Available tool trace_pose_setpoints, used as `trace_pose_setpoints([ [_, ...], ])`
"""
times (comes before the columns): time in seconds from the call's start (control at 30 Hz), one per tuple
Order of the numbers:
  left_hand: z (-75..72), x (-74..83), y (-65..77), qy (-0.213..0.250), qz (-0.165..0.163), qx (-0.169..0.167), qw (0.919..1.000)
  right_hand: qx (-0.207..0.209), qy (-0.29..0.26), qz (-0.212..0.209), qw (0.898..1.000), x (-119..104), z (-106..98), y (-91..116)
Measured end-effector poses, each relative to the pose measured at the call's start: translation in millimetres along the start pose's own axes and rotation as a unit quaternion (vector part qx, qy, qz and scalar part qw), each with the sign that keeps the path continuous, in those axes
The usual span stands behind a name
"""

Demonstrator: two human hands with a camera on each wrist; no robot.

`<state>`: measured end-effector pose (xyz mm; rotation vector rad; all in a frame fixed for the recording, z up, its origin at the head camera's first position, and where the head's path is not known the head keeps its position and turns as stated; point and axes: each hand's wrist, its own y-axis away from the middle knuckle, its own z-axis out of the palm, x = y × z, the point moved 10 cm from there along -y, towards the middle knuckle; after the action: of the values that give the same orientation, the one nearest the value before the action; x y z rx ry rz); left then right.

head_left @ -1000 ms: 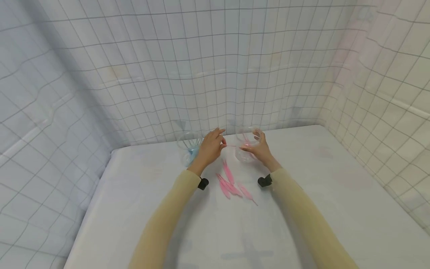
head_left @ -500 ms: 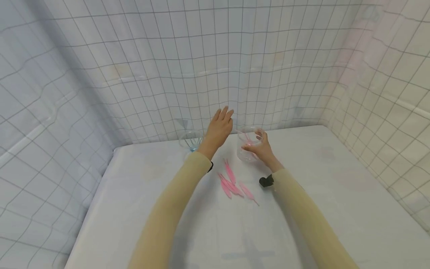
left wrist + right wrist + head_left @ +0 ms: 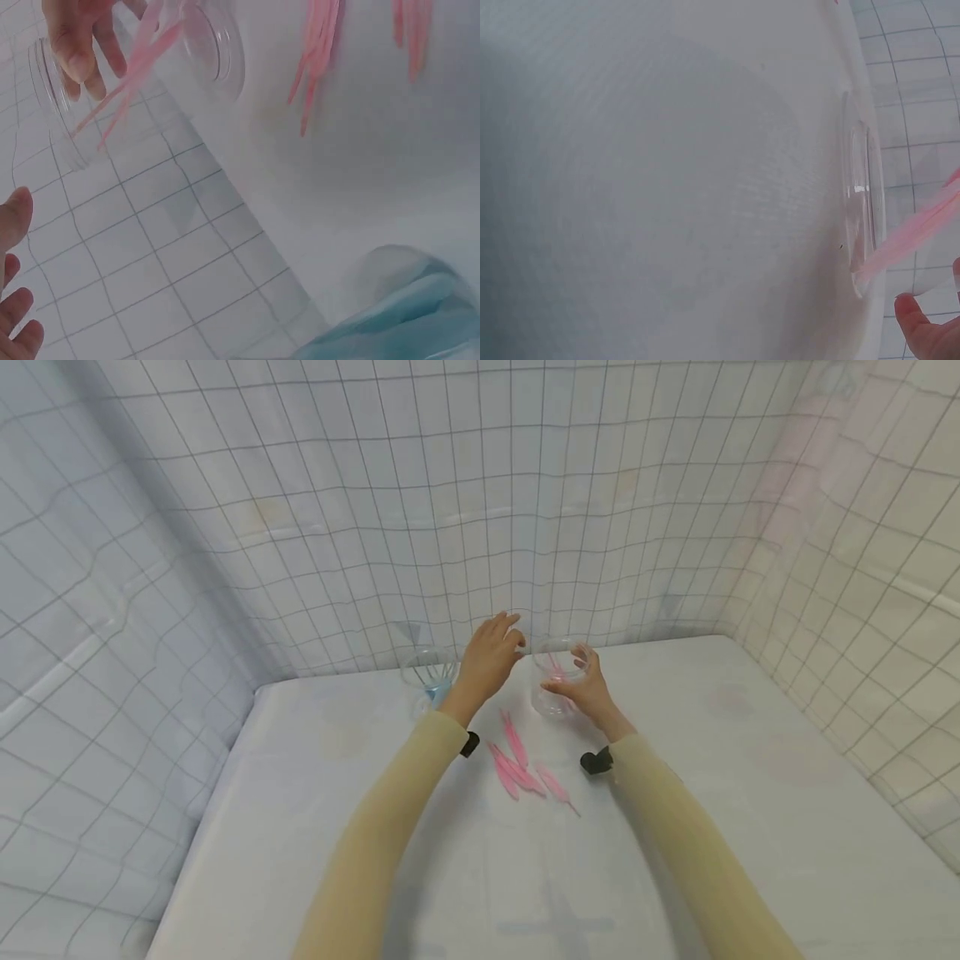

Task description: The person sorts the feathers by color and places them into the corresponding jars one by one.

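My right hand grips a clear round jar, thumb on the near side and fingers behind. Inside it lean pink feathers, stems upward; the left wrist view also shows these pink feathers through the clear wall. Just left of the jar's rim is my left hand, holding nothing, its thumb and fingers apart in the left wrist view. Several more pink feathers lie on the white table between my forearms.
A second clear jar with blue feathers stands left of my left hand, partly hidden by it. White gridded cloth hangs behind the table and along both sides.
A second ago my left hand pinched a pink stem beside the jar. It rose to the rim, let go, and is now slightly lower. My right hand keeps its hold on the jar.
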<state>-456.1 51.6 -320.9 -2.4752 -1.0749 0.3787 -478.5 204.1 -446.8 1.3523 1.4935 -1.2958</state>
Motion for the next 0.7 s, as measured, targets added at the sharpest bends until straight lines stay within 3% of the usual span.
trace_pose_setpoints([
  [0.1,2.3,-8.3,14.9,0.081,-0.021,0.02,0.9963,0.004,-0.002,-0.002,1.0,0,0,0],
  [0.2,9.9,-12.5,32.2,0.154,-0.041,0.025,0.9869,0.002,-0.005,0.001,1.0,0,1,-1],
  [0.37,30.6,-0.6,59.1,0.232,-0.048,-0.016,0.9713,-0.006,-0.008,0.002,1.0,-3,1,1],
  [0.57,54.0,37.3,79.7,0.29,0.017,-0.107,0.9509,-0.004,0.005,0.005,1.0,-3,0,3],
  [0.7,61.2,66.9,90.2,0.333,0.074,-0.156,0.9272,-0.005,0.002,0.006,1.0,-4,2,3],
])
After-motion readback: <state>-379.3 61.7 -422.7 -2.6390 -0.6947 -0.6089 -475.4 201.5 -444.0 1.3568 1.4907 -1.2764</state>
